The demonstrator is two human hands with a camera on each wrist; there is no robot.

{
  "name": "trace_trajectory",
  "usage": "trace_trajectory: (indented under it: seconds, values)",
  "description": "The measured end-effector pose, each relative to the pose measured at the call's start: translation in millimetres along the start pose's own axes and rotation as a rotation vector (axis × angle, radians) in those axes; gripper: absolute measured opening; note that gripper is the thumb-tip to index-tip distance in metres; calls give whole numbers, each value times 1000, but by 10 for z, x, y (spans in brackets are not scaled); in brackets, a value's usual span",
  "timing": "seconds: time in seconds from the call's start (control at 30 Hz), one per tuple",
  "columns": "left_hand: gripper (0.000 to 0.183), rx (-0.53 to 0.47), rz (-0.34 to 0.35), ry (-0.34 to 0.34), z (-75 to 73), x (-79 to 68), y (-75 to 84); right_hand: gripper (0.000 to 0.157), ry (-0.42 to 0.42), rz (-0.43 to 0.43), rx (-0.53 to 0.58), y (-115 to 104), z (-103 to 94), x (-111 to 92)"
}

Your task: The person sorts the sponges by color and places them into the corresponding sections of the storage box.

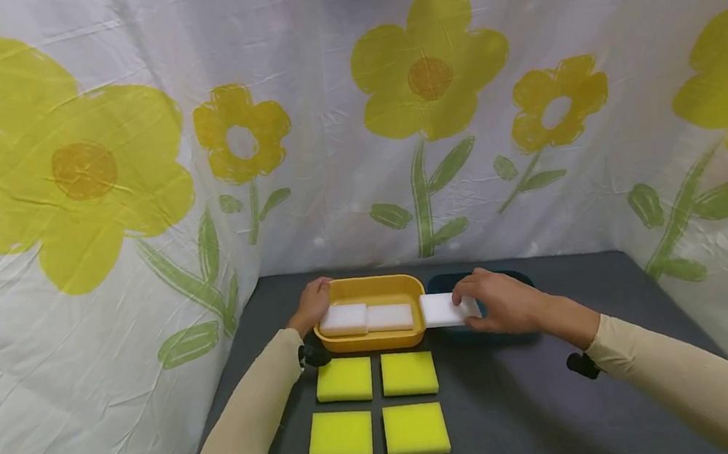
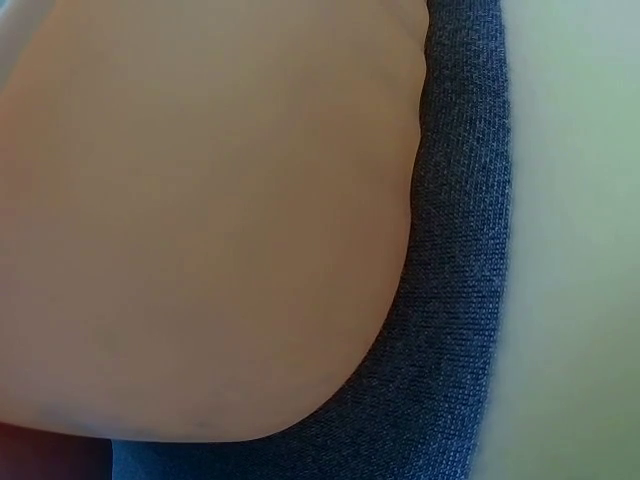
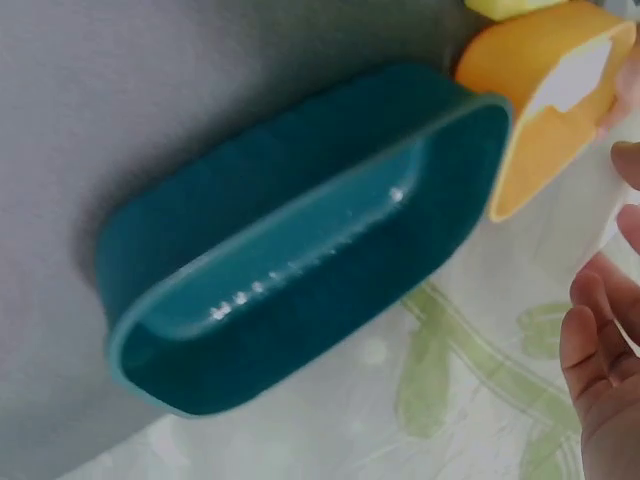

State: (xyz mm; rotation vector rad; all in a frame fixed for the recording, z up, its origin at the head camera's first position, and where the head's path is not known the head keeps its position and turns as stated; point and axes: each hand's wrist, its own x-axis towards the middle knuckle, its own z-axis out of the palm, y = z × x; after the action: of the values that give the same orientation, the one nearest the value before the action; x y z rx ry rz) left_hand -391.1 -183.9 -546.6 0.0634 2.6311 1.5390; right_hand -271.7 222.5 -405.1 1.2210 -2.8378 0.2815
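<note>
My left hand (image 1: 312, 303) grips the left end of a yellow plastic tub (image 1: 371, 343), its fingers at the rim. Two white sponge blocks (image 1: 390, 317) lie side by side inside that tub. A third white sponge block (image 1: 439, 309) is pinched between the thumb and fingers of my right hand (image 1: 506, 301), over the spot where the yellow tub meets a teal tub (image 3: 250, 200). The teal tub's inside shows bare in the right wrist view. Only palm skin and dark cloth fill most of the left wrist view.
Several yellow sponge blocks (image 1: 415, 430) lie in two rows on the dark grey tabletop (image 1: 553, 413), in front of the yellow tub. A white curtain (image 1: 334, 186) printed with yellow flowers hangs behind the table and along both sides.
</note>
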Motion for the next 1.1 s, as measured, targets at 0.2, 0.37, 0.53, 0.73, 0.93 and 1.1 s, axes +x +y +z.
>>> trace_trajectory:
  seconds: [0.2,0.37,0.53,0.73,0.93,1.1]
  values:
    - [47,9,2,0,-2,-19,-28,29,17,10,-1,10,3,230]
    - [47,4,10,-4,-6,-29,-35,27,20,1,4,33,75,430]
    - [48,13,10,-3,-3,-23,-32,26,3,-35,6,35,208,633]
    - [48,7,4,10,-7,-2,-35,27,0,-77,0,-11,399,881]
    - [48,-5,7,-6,-6,20,-49,26,-24,-67,33,-35,602,1022]
    - [48,-13,15,-10,-10,26,-52,25,-30,-47,45,-6,743,1075]
